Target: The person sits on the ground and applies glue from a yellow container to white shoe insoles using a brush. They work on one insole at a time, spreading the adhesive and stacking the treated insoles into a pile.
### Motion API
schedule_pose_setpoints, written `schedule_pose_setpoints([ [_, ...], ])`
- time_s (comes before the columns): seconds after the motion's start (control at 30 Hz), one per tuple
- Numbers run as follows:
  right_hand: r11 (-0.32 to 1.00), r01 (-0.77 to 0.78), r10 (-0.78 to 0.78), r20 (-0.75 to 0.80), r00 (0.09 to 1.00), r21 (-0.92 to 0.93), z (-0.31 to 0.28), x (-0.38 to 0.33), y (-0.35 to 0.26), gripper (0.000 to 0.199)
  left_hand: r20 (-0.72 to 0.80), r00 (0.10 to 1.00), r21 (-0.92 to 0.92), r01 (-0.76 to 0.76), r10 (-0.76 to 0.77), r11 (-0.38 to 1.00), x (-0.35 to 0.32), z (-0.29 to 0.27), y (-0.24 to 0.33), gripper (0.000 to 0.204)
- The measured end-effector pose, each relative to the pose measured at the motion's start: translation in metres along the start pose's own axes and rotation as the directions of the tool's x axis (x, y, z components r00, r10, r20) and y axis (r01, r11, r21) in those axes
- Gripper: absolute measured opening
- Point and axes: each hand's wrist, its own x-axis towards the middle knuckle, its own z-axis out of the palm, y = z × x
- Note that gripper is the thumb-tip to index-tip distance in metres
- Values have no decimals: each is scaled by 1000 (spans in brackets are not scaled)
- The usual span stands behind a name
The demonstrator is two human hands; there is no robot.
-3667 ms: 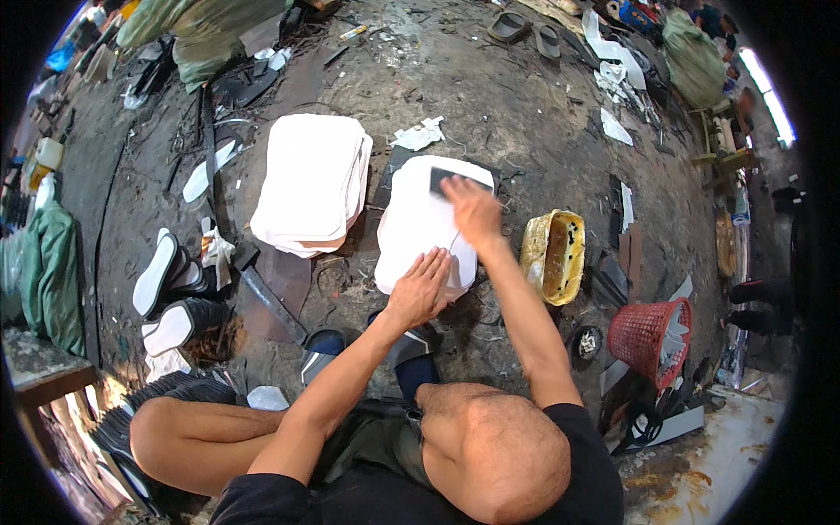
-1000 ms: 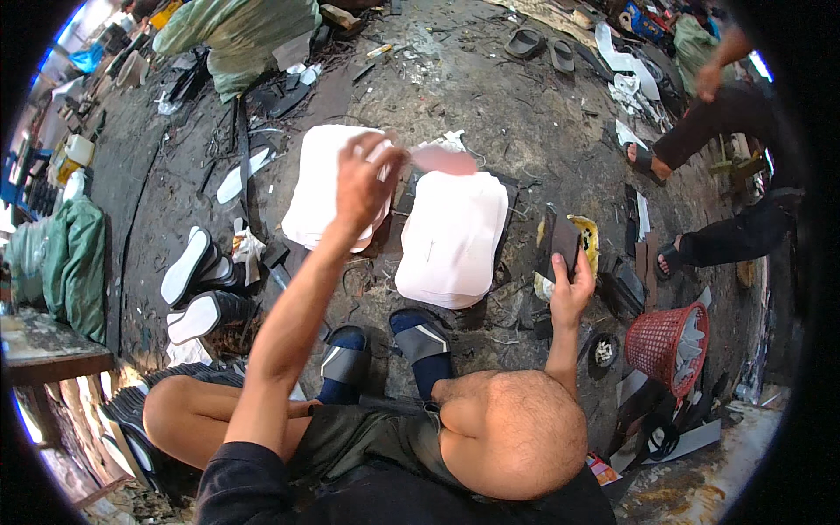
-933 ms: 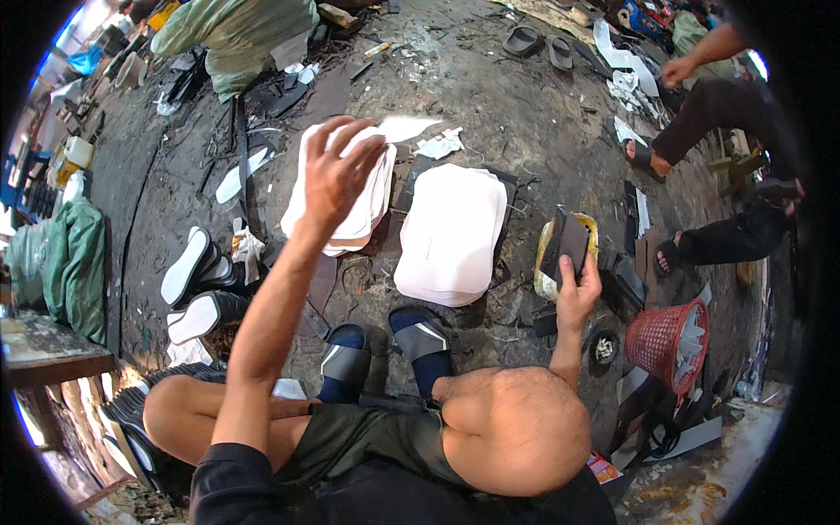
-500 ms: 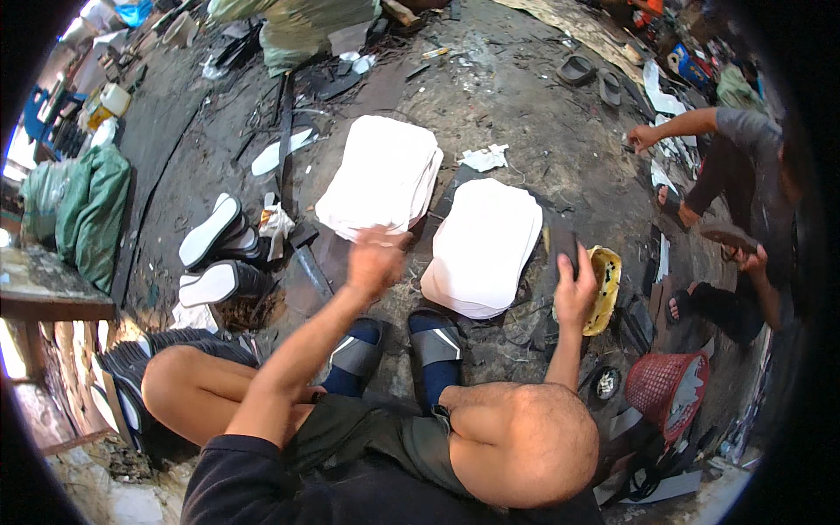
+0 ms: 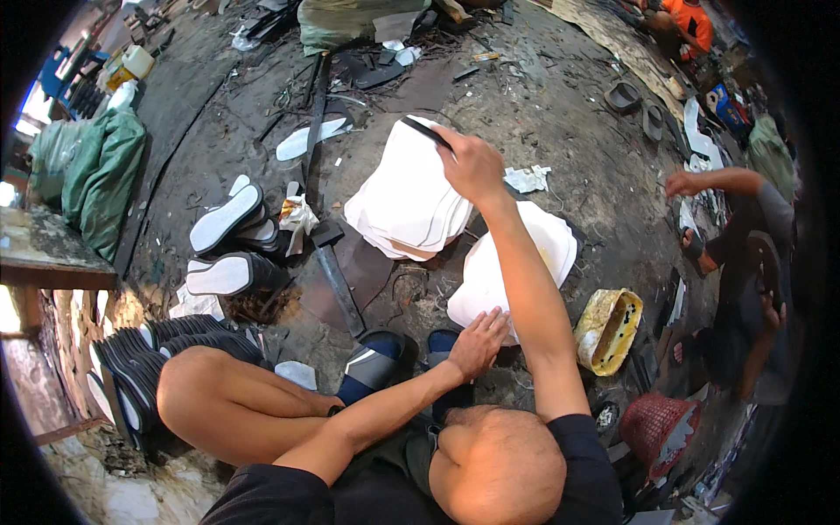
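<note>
left hand (image 5: pixel 477 343) lower centre, fingers spread flat on near white sheet stack (image 5: pixel 516 276), gripping nothing | right hand (image 5: pixel 471 164) upper centre, fingers closed on thin dark strip (image 5: pixel 426 133) above far white sheet stack (image 5: pixel 409 201) | yellow can (image 5: pixel 609 330) right, on floor | shoe soles (image 5: pixel 229 245) left

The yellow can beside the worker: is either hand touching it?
No. The yellow can sits untouched; the left hand rests on a white sheet stack, the right hand holds a dark tool.
</note>
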Motion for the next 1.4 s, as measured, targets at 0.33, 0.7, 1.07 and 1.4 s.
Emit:
schedule_pose_setpoints([
  [0.33,787,405,-478,47,877,465,128,-59,-24,30,-48,998,-232,22,-34,972,-8,0,-12,45],
  [0.7,984,176,-167,187,968,-29,76,-35,26,28,-38,999,-195,-31,24,980,-2,1,-7,69],
  [1.07,691,-541,688,-205,697,479,-147,-257,25,32,747,352,-656,247,-565,-713,20,55,29,84],
  [1.4,663,-576,620,81,780,478,-62,-130,212,45,726,394,-635,68,-564,-769,56,1,39,108],
])
